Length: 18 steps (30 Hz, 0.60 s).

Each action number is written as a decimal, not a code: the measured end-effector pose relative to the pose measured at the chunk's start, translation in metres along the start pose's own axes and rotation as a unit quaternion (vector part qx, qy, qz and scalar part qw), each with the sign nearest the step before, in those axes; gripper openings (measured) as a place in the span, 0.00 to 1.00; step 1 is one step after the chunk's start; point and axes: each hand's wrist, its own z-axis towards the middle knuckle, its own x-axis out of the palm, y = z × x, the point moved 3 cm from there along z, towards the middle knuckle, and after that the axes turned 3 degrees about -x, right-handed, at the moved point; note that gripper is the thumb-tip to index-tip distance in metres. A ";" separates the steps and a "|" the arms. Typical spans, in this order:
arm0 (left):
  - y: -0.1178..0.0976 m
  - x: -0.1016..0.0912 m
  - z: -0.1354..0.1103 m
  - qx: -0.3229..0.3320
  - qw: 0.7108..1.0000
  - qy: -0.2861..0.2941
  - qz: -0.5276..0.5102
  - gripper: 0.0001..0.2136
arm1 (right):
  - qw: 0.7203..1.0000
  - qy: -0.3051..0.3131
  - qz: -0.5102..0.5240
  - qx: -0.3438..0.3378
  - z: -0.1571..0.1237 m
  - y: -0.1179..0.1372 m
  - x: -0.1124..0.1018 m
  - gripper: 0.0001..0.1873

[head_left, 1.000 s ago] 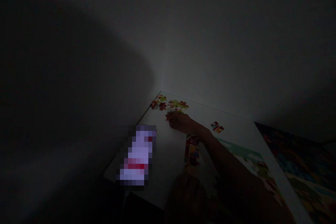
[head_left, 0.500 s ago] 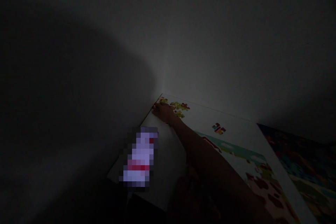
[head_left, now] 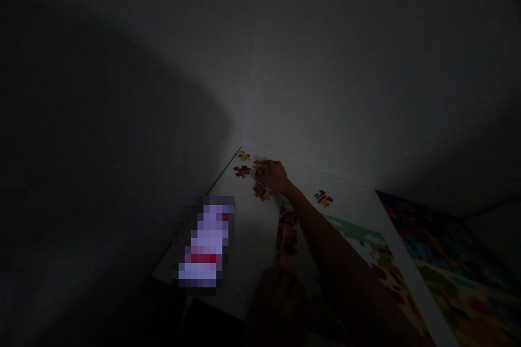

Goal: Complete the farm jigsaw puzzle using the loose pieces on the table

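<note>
My right hand (head_left: pixel 273 174) reaches over the white table (head_left: pixel 228 217) towards its far corner. Its fingers are closed on a puzzle piece (head_left: pixel 260 167), which looks blurred. Beside and below the fingertips lie red-brown puzzle pieces (head_left: pixel 242 172) and another red piece (head_left: pixel 261 191). A greenish piece (head_left: pixel 243 156) sits in the corner. Nearer to me, my left hand (head_left: pixel 279 295) is in deep shadow, its fingers curled at the lower end of a strip of joined puzzle pieces (head_left: pixel 288 236). Its grip shows only faintly.
A lit phone-like screen (head_left: pixel 205 244), pixelated, is at the table's left side. Past my right forearm are a loose piece (head_left: pixel 323 198) and a partly assembled puzzle (head_left: pixel 366 236). A dark colourful picture (head_left: pixel 443 249) lies further right. Walls (head_left: pixel 309 92) meet behind the corner.
My right hand has moved right from the corner's left edge, uncovering red-brown pieces. The joined strip by my left hand now shows. The view has shifted slightly right.
</note>
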 end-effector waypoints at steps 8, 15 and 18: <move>-0.003 -0.003 0.006 -0.013 0.999 -0.049 -0.005 0.04 | 0.985 -0.052 -0.088 0.140 -0.018 -0.080 -0.028 0.21; -0.003 -0.008 0.009 0.010 0.998 -0.057 -0.003 0.03 | 0.995 0.025 -0.071 0.060 0.013 -0.040 -0.010 0.26; -0.005 -0.010 0.011 0.020 0.997 -0.072 0.004 0.02 | 0.991 0.024 -0.087 0.101 0.020 -0.039 -0.013 0.22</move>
